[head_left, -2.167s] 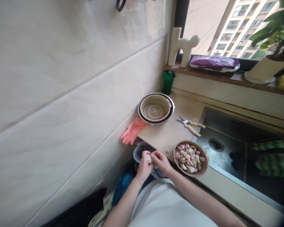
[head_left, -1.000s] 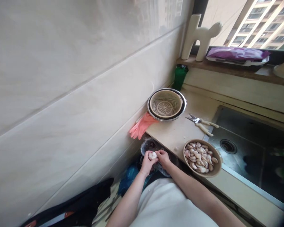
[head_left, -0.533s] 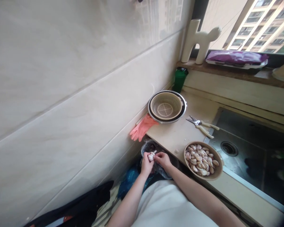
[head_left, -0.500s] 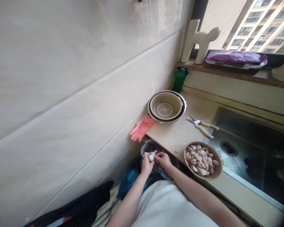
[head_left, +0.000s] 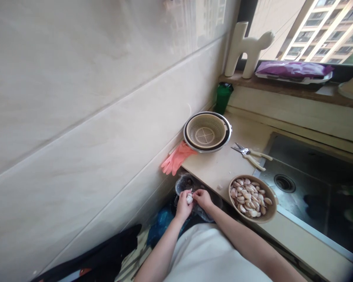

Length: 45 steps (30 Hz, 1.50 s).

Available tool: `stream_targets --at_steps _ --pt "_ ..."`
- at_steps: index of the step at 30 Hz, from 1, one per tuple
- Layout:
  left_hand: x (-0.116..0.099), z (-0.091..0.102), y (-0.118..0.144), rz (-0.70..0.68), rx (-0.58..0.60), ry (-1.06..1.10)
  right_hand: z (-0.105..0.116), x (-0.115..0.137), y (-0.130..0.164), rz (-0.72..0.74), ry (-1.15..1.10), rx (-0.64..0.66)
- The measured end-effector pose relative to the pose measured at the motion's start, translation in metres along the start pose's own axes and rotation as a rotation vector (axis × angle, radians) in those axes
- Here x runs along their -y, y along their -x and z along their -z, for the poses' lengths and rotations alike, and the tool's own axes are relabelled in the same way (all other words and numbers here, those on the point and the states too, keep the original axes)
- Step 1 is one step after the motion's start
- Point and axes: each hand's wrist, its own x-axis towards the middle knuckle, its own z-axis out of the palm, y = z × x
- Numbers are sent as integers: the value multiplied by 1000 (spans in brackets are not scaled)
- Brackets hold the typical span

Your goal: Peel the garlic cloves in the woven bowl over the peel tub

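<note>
Your left hand (head_left: 182,203) cradles the garlic clove (head_left: 190,198) over the dark bag (head_left: 184,182) below the counter edge, while your right hand (head_left: 202,197) pinches its skin. Peel away from the root end, keeping scraps clear of the bowl of cloves (head_left: 251,197).

Pale tiled wall (head_left: 85,98) fills the left; a beige counter (head_left: 220,166) meets it at the far corner; steel sink (head_left: 308,176) right; daylit window (head_left: 300,27) above a sill (head_left: 282,88).
</note>
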Motion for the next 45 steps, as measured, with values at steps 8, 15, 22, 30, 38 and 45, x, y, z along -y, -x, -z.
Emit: stream_targets --at_steps 8,15,22,30,38,45 --pt "0 5 1 120 45 178 -1 2 1 158 353 -45" --pt "-3 7 3 206 135 437 8 -12 -13 119 406 -56" --pt "6 4 -4 251 96 522 8 -10 -11 154 225 2" --pt "-1 -2 -2 286 156 530 3 -7 -16 70 62 27" --pt "-5 2 -1 293 131 559 0 -12 -26 -42 93 -79" --pt "8 -3 -11 268 -41 374 0 -13 -19 -45 -12 36"
